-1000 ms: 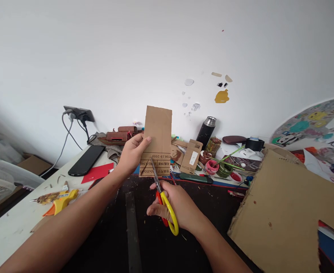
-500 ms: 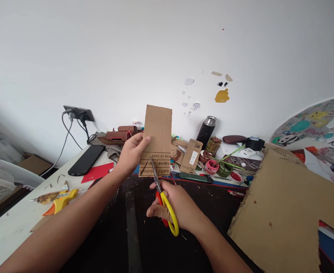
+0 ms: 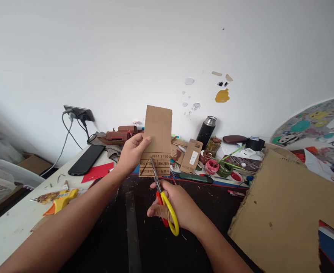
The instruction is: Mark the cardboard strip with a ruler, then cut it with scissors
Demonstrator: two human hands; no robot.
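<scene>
My left hand [image 3: 132, 153] grips a rectangular piece of brown cardboard [image 3: 158, 129] by its left side, thumb on the front face. The piece stands upright, with dark printed lines and characters across its lower part. In my right hand [image 3: 174, 206] are scissors [image 3: 169, 212] with one yellow and one red handle. Their blades point up and overlap the printed lower part of the cardboard, the tip near its middle.
A metal ruler [image 3: 132, 231] lies on the dark mat. Large cardboard [image 3: 286, 208] covers the right side. Behind are paint jars [image 3: 211, 166], a green cutter [image 3: 196, 178] and a black flask [image 3: 206, 131]. At left are a phone [image 3: 86, 160] and glue gun [image 3: 61, 201].
</scene>
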